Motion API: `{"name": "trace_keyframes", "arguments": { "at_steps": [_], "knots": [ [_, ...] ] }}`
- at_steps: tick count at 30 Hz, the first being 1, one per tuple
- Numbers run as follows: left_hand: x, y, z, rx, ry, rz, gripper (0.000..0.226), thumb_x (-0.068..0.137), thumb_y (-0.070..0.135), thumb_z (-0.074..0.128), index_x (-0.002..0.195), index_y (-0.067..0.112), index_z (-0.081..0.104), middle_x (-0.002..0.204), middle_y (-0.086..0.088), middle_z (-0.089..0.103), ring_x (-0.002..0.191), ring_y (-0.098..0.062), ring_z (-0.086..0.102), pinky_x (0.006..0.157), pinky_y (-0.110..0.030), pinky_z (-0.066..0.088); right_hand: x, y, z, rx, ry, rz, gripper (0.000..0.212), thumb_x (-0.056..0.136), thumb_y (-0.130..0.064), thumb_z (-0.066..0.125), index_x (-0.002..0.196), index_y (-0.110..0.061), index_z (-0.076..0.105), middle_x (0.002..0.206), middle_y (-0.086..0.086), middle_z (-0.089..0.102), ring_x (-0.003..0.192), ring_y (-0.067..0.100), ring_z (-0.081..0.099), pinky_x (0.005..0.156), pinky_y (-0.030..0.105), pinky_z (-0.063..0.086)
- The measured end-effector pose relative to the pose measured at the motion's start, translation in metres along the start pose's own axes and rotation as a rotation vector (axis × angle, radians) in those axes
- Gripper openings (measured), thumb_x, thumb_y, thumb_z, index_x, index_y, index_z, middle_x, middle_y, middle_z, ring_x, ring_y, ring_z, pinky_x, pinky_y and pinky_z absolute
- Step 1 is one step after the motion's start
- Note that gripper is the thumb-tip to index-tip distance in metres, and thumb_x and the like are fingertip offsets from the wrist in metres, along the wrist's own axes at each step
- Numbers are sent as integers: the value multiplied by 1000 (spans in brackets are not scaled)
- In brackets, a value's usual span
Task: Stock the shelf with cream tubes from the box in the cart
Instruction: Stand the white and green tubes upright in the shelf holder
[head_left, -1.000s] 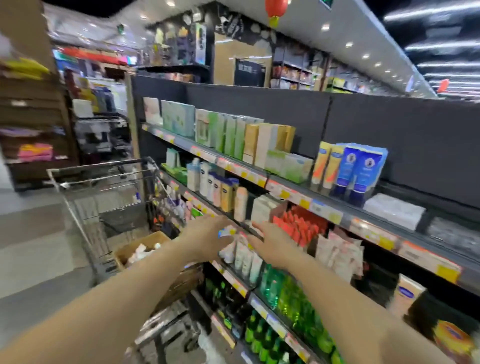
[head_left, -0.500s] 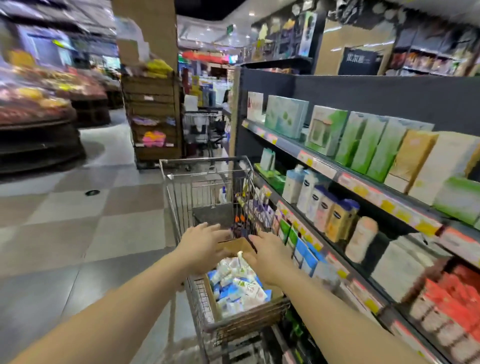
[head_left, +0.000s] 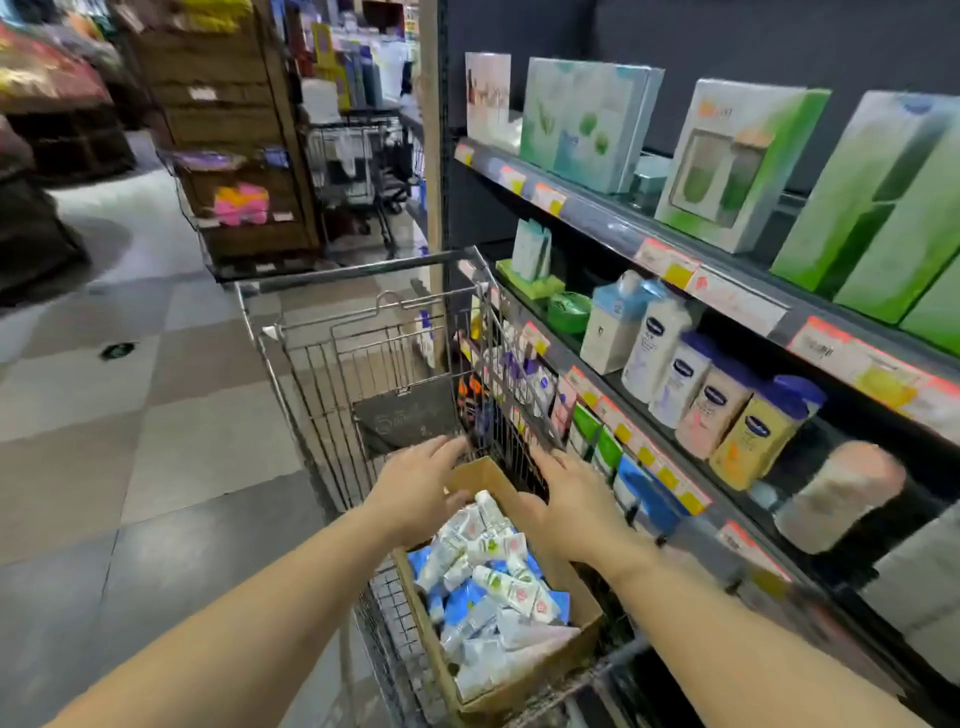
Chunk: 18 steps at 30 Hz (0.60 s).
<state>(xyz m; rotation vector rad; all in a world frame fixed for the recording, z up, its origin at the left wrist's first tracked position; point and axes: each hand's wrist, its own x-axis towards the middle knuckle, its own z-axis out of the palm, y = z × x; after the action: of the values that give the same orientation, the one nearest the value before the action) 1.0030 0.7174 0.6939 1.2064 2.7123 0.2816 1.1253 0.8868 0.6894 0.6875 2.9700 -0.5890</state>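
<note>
- Since 1 s ago, both hands have been brought away from the shelf (head_left: 613, 332) and back over the box (head_left: 582, 618) in the cart (head_left: 363, 332); a fresh pick is judged to be starting.
- The left hand (head_left: 415, 488) is held open, fingers spread, over the box's far left edge; nothing is gripped.
- The right hand (head_left: 576, 499) is likewise open and empty, above the box's far right edge, just beside the cart's wire side.
- The tubes (head_left: 488, 582), white and blue, are heaped loose in the box, which sits at the cart's near right corner. Many remain, so the stocking is judged far from done.
- No writing on the tubes or price tags (head_left: 670, 265) can be read; blur hides it. An oval blue logo is seen on the lotion bottles (head_left: 727, 410), but its word cannot be made out.
</note>
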Motion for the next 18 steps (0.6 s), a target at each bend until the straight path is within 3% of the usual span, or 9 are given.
{"name": "trace_keyframes", "arguments": {
  "at_steps": [8, 12, 18],
  "knots": [
    [116, -78, 82, 14, -334, 135, 69, 92, 48, 54, 150, 24, 24, 151, -2, 37, 133, -24, 40, 105, -33, 39, 51, 31, 64, 119, -65, 385, 65, 94, -45, 51, 150, -20, 29, 150, 7, 38, 138, 25, 35, 110, 38, 34],
    [147, -94, 138, -7, -479, 179, 69, 90, 48, 56, 148, 26, 28, 147, -2, 44, 128, -25, 46, 101, -37, 43, 56, 40, 107, 202, -97, 548, 61, 97, -42, 49, 150, -23, 28, 149, 2, 37, 137, 24, 35, 109, 41, 35],
    [177, -88, 228, 16, -558, 248, 64, 92, 46, 54, 148, 25, 31, 145, -4, 45, 131, -26, 42, 102, -36, 39, 62, 62, 176, 247, -148, 664, 56, 95, -43, 51, 145, -28, 34, 145, -3, 43, 132, 21, 41, 107, 36, 36]
  ]
}}
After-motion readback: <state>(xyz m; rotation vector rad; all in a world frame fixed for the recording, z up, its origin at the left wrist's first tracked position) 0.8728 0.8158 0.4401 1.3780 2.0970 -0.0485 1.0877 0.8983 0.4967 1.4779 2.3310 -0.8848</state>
